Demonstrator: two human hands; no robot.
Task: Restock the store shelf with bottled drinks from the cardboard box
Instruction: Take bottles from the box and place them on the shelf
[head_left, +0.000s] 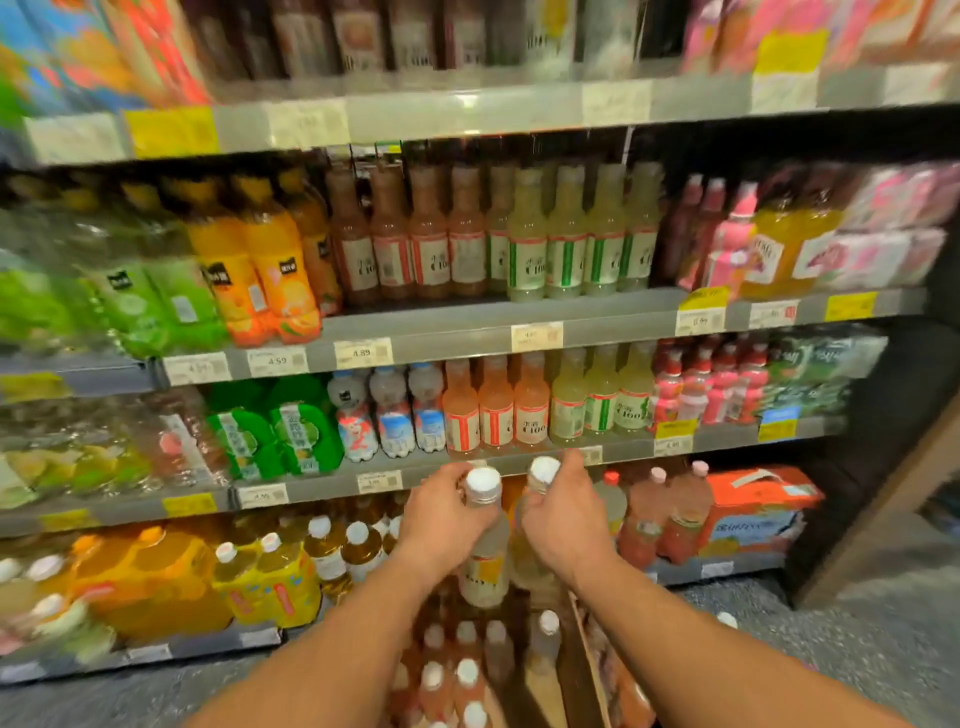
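Note:
My left hand (441, 512) grips the neck of a pale yellow bottle (485, 566) with a white cap. My right hand (563, 512) holds a second pale bottle (543, 473) the same way. Both bottles are upright, side by side, raised above the cardboard box (584, 660) at the bottom centre. The box holds several white-capped pink and pale bottles (462, 670). Just above my hands is the front edge of a grey shelf (519, 462) that carries rows of matching pink bottles (496, 410) and pale yellow bottles (600, 400).
The shelf unit fills the view, with orange and green drinks at left and pink bottles at right. Large tea bottles (332, 551) and red jugs (660, 514) stand on the bottom shelf behind my hands. Grey floor (857, 649) lies to the right of the box.

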